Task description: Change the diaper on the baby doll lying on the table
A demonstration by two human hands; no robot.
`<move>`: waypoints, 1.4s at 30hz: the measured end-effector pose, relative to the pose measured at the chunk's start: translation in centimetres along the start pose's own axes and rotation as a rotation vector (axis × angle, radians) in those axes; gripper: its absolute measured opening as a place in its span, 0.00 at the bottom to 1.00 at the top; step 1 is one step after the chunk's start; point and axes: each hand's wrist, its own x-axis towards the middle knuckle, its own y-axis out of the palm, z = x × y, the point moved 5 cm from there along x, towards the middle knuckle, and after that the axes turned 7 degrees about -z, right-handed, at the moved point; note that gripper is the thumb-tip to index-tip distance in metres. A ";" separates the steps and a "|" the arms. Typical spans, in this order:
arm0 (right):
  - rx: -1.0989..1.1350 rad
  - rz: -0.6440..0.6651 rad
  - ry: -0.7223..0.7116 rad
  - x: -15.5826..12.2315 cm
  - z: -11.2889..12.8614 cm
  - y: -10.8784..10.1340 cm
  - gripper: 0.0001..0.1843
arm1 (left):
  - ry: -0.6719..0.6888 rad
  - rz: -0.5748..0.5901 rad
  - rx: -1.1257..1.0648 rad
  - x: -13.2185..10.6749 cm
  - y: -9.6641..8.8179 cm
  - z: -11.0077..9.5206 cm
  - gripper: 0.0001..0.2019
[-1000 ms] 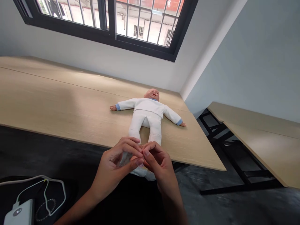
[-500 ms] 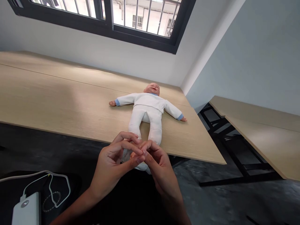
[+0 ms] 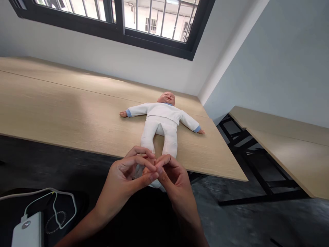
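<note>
A baby doll [image 3: 161,115] in a white suit with blue cuffs lies on its back, arms spread, its head toward the wall. In front of its lower legs, my left hand [image 3: 128,175] and my right hand [image 3: 176,180] meet fingertip to fingertip. Thumb and forefinger are pinched together on both. Whatever lies between the fingertips, if anything, is hidden or too small to make out. Behind my fingers the doll's feet are mostly covered, with some white cloth showing below and beside them.
The doll rests on a light wooden table [image 3: 64,106] against the wall under a barred window [image 3: 156,20]. Another wooden table [image 3: 288,147] stands at the right. A white power bank [image 3: 28,230] with a white cable [image 3: 69,193] lies at the lower left, beside a beaded loop.
Both hands stay together in nearly the same pose, with only slight finger shifts. The doll has not moved.
</note>
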 end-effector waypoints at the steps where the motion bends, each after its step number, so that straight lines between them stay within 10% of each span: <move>1: -0.008 0.000 -0.002 0.0 0.0 0.0 0.09 | -0.032 0.012 -0.009 0.0 0.0 0.1 0.04; 13: -0.088 -0.056 -0.083 0.1 -0.4 -0.5 0.07 | -0.138 0.107 0.080 0.5 -0.1 0.7 0.08; 34: 0.264 0.170 0.232 0.7 -2.3 -0.3 0.16 | -0.235 0.194 -0.021 0.4 0.5 1.0 0.10; 42: -0.547 0.124 0.164 -0.9 0.1 -8.2 0.15 | -0.183 0.224 0.232 2.2 -3.7 1.1 0.11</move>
